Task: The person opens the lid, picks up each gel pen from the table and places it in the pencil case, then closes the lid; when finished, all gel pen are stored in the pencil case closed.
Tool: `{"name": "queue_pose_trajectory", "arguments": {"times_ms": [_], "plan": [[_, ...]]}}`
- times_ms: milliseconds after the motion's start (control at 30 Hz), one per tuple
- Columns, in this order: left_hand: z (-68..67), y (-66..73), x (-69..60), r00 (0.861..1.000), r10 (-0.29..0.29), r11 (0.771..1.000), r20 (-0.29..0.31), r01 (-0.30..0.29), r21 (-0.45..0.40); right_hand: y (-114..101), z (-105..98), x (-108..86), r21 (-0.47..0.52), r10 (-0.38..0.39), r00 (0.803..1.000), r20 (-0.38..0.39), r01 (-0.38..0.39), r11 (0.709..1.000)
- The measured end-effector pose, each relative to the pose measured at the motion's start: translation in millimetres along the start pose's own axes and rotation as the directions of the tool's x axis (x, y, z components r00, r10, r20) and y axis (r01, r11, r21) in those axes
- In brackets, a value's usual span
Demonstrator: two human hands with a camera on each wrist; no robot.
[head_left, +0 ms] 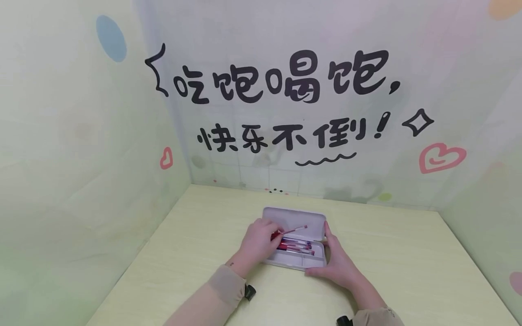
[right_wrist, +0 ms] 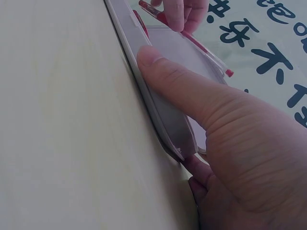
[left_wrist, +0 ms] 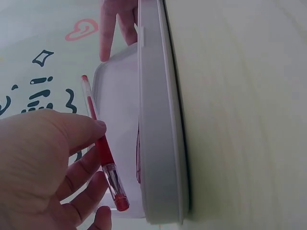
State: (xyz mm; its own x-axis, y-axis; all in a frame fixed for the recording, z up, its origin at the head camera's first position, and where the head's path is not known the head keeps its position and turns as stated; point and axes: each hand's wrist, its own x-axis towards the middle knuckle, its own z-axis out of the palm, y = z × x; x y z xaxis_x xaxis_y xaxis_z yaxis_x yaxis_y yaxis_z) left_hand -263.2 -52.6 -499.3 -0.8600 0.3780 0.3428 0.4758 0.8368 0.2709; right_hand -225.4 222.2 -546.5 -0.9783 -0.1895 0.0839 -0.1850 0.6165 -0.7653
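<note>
A pale grey pencil case lies on the table with its lid raised at the back. Between thumb and fingers, my left hand pinches a red pen with a clear barrel end, held tilted above the case. Several pens, red and dark blue, lie inside in the rear compartment, partly hidden by that hand. My right hand grips the case's right end, its thumb on the front edge and other fingers around the side; one finger reaches up by the lid.
The case stands on a pale wooden table. A printed backdrop with black lettering rises behind the table, and a fabric wall borders it on the left. Dark wrist devices sit at both cuffs.
</note>
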Motion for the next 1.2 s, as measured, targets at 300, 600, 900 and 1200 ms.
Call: {"name": "queue_pose_trajectory", "arguments": {"times_ms": [300,600,900,1200], "plan": [[14.4,11.1,-3.8,0.995,0.078,0.992,0.06,-0.083,0.092,0,0,-1.0,0.005,-0.01,1.0,-0.005,0.01,1.0],[20.3,13.2,-6.1,0.994,0.077,0.991,0.08,-0.085,0.103,0,1,-1.7,0.017,-0.017,1.0,-0.01,0.018,1.0],[22.5,12.4,-5.2,0.992,-0.006,0.998,0.126,-0.003,0.067,-1,1,-1.3,0.022,-0.017,1.0,-0.009,0.017,1.0],[13.0,-1.0,0.3,0.996,0.0,1.0,-0.093,0.001,0.006,1,1,0.0,0.015,-0.006,1.0,-0.006,0.006,1.0]]}}
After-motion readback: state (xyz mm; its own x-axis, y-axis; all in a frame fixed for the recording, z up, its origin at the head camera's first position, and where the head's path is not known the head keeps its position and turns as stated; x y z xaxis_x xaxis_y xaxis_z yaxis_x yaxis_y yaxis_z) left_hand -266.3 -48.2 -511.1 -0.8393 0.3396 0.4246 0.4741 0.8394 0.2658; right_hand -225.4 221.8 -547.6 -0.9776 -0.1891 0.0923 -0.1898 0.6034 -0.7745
